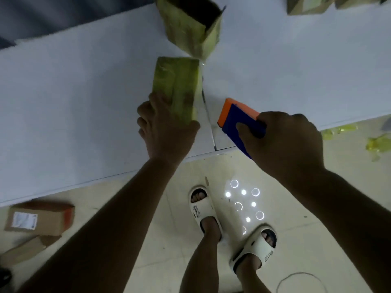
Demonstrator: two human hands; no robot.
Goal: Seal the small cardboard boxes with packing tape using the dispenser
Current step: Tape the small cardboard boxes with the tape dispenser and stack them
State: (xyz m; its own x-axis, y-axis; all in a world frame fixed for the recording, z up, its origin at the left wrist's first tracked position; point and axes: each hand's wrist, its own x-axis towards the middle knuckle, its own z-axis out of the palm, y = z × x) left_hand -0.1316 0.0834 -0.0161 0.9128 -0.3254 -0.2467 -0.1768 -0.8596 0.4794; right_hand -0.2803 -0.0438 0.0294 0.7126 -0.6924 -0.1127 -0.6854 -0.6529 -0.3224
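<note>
Cardboard box (177,87), wrapped in yellowish tape, lies on the white bench (63,102) close to its near edge, beside a seam in the bench top; the left hand (163,132) grasps the box's near end, thumb against the right side and fingers curled at the left. Just right of it, the right hand (283,142) is clenched around the blue-and-orange tape dispenser (239,119), held over the near edge of the bench, its orange end pointing toward the box; a thin strand of clear tape appears to run along the box's right side, though blur makes this hard to confirm. A second taped box (190,28), its top open, stands tilted farther back toward the far edge, its lower corner just beyond the first box; more boxes (306,5) sit blurred at the far right corner. Below the bench, two plain cardboard boxes (40,218) lie on the tiled floor at the left; crumpled yellow tape scraps (378,144) lie at the right; the person stands in white slippers (203,206).
</note>
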